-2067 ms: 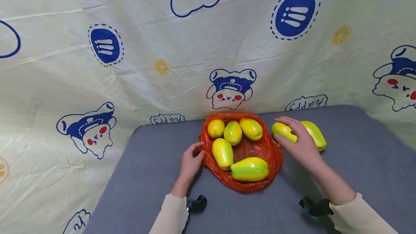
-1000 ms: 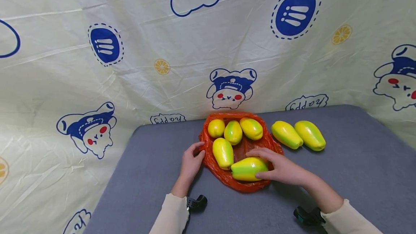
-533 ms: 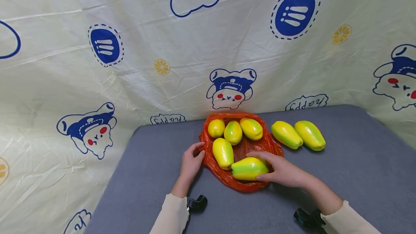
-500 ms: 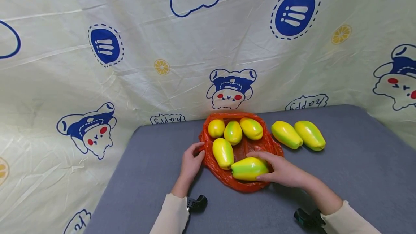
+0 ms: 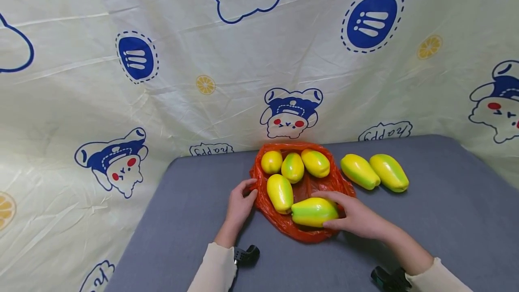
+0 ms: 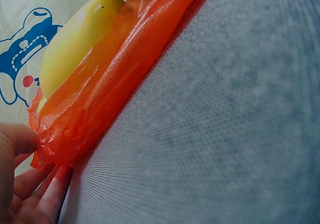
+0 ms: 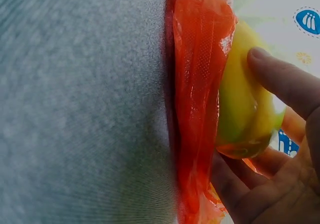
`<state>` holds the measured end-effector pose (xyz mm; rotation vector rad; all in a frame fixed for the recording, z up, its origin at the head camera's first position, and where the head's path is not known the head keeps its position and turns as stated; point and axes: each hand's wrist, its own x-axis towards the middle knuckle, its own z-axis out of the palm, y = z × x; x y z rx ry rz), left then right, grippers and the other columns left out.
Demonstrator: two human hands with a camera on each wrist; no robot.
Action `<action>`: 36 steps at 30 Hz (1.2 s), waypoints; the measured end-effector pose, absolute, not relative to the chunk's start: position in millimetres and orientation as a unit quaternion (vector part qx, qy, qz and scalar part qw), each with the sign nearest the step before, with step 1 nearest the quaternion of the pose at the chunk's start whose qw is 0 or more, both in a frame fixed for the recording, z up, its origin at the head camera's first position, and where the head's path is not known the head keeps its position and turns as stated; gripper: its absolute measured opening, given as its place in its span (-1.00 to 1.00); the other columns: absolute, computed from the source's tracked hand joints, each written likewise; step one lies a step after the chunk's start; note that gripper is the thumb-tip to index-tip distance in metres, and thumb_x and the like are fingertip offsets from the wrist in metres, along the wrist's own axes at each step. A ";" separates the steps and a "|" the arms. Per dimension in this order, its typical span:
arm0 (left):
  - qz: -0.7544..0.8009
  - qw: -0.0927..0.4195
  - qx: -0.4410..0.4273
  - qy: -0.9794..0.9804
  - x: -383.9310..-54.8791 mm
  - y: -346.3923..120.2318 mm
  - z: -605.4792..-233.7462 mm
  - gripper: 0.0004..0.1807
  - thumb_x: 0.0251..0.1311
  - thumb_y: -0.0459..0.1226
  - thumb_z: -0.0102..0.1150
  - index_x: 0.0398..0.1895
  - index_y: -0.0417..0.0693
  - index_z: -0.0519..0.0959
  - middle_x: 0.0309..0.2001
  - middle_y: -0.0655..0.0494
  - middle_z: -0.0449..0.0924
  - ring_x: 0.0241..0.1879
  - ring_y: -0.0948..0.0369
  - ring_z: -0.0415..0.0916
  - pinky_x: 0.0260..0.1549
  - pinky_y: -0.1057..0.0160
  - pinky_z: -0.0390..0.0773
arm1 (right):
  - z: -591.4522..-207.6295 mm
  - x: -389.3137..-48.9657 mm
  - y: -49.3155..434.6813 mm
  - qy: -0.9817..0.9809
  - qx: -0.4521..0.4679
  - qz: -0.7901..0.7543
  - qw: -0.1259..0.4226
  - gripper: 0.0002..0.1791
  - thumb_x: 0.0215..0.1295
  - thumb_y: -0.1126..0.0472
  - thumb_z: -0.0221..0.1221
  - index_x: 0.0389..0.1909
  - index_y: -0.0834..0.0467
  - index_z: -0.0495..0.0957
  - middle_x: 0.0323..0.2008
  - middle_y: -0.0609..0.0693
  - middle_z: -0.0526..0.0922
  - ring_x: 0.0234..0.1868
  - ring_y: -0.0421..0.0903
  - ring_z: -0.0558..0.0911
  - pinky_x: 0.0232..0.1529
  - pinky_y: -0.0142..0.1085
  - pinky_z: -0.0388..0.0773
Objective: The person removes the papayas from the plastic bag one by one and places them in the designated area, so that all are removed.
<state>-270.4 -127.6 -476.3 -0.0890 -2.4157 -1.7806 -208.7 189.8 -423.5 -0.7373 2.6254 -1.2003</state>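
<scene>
A red plastic bag (image 5: 275, 217) lies spread open on the grey table, its rim rolled into a ring around several glossy yellow-green papayas. The near papaya (image 5: 310, 212) lies on its side at the front of the bag. My right hand (image 5: 357, 217) grips its right end, thumb on the near side and fingers over the far side; the thumb (image 7: 287, 79) shows on its skin in the right wrist view. At the bag's left edge, my left hand (image 5: 240, 204) pinches the rim plastic between thumb and fingers, as the left wrist view shows. Another papaya (image 5: 280, 193) touches the near one's left end.
Two more papayas, a left one (image 5: 360, 171) and a right one (image 5: 389, 173), lie side by side on the table right of the bag. A pale printed curtain (image 5: 227, 116) hangs right behind the table's back edge.
My right hand has come from the two papayas at the right to the near papaya in the bag and closed round it. The left hand stays at the rim. The head view shifted slightly.
</scene>
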 end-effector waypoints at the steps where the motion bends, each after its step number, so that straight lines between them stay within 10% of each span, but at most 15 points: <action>1: -0.592 0.070 -0.029 -0.802 -270.1 -127.5 -476.2 -0.66 0.36 -0.28 0.15 0.17 -0.04 0.60 0.09 -0.08 0.66 0.07 0.04 0.57 0.10 0.06 0.63 | -423.5 -208.4 189.7 0.880 -0.245 -0.401 0.072 -0.26 0.21 -0.09 0.35 0.39 -0.02 0.38 0.32 -0.04 0.50 0.23 0.01 0.46 0.26 0.11 0.44; 36: -0.577 0.070 -0.021 -0.813 -270.4 -126.2 -477.2 -0.67 0.35 -0.27 0.14 0.16 0.03 0.61 0.10 -0.01 0.66 0.09 0.06 0.57 0.15 0.05 0.59 | -392.6 -204.3 209.4 0.869 -0.074 -0.449 -0.194 -0.22 0.31 0.09 0.31 0.50 -0.02 0.20 0.29 0.14 0.40 0.09 -0.15 0.32 -0.04 -0.47 0.40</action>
